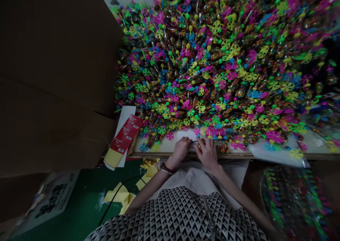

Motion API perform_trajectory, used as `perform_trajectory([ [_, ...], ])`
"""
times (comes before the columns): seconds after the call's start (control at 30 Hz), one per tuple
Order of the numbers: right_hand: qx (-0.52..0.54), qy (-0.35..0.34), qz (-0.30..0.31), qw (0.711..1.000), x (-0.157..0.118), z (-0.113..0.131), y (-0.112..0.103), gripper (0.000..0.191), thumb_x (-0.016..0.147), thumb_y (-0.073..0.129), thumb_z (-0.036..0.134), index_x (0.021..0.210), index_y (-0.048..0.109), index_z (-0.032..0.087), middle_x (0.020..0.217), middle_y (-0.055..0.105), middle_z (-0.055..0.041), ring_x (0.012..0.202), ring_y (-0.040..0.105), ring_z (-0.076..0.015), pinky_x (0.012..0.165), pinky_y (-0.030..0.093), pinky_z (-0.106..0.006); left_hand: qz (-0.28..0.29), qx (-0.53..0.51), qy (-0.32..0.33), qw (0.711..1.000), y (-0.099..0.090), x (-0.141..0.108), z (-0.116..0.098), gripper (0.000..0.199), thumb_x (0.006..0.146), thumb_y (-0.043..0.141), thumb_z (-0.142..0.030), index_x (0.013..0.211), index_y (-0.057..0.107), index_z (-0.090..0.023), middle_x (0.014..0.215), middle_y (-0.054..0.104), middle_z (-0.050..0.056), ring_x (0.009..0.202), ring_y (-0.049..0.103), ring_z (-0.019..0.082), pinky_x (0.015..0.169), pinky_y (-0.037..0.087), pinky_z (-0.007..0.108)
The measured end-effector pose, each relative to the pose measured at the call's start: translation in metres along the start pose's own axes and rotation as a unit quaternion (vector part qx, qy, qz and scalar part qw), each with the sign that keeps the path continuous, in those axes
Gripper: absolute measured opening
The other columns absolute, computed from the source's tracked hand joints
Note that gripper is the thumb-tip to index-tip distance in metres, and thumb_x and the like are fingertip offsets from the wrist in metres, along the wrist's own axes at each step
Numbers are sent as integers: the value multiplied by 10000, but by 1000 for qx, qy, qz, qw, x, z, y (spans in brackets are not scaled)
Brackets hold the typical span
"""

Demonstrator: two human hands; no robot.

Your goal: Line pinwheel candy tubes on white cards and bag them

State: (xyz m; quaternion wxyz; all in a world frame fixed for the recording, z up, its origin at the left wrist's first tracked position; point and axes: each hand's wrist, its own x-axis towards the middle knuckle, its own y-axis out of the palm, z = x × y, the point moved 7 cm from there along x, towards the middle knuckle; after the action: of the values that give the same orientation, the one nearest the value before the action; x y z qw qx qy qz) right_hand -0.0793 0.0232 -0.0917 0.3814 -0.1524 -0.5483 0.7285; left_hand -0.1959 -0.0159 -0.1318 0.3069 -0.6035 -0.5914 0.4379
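Note:
My left hand is at the front edge of the table with its fingers closed in a pinch. A thin dark bit shows at its fingertips, too small to name. Close beside it, my right hand has its fingers bent over a clear tube filled with small orange and brown balls, mostly hidden by the hand. More filled tubes lie just right of that hand. Pink fan-shaped tops lie just beyond my fingers, near a white sheet partly under the hands.
A large heap of filled tubes with coloured fan tops covers the table. Red printed cards lie at the left edge, beside a big cardboard box. A clear plastic bag lies at right, above a packed bag. Yellow paper lies below.

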Motion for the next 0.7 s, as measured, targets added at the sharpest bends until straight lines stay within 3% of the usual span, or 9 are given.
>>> perform_trajectory([
  [0.1,44,-25,-74,996,40,-2,-27,327,939,467,320,1214,624,238,1043,624,-94,987,523,-244,892,436,-405,-3,-9,-11,1000,-1,-1,2,233,952,399,-185,943,631,-193,942,618,63,928,539,189,793,434,274],
  [0.3,78,-4,-178,981,162,-29,-68,309,939,402,230,1125,648,216,1022,651,-76,1003,528,-239,918,431,-404,-3,-20,-23,1000,-2,-4,2,239,952,395,-192,939,633,-199,949,619,63,943,551,185,811,441,273],
  [0.4,51,-2,-146,988,214,-34,-75,364,904,427,193,1236,577,211,1141,609,-97,1076,501,-263,934,428,-430,-11,-19,-23,999,-4,-4,2,239,952,402,-196,917,638,-197,935,624,64,930,558,186,808,446,273],
  [0.5,-14,-35,-31,999,249,-29,-61,556,831,562,210,1374,448,238,1347,468,-121,1182,428,-331,932,421,-511,-12,-20,-20,1000,-4,-3,2,240,956,403,-204,920,640,-197,950,628,68,926,565,185,810,450,276],
  [0.6,-76,-49,61,994,258,-26,-39,580,779,626,209,1342,485,230,1350,433,-140,1193,379,-382,892,433,-557,5,-7,-20,1000,-3,-3,0,233,959,416,-236,936,643,-191,963,631,77,949,571,193,831,456,289],
  [0.7,-93,-74,38,992,247,-25,-30,451,819,531,151,1265,554,210,1262,477,-144,1167,369,-354,890,448,-510,12,8,-10,1000,-9,-6,-4,248,950,454,-318,1021,645,-177,993,634,99,978,574,228,858,466,337],
])
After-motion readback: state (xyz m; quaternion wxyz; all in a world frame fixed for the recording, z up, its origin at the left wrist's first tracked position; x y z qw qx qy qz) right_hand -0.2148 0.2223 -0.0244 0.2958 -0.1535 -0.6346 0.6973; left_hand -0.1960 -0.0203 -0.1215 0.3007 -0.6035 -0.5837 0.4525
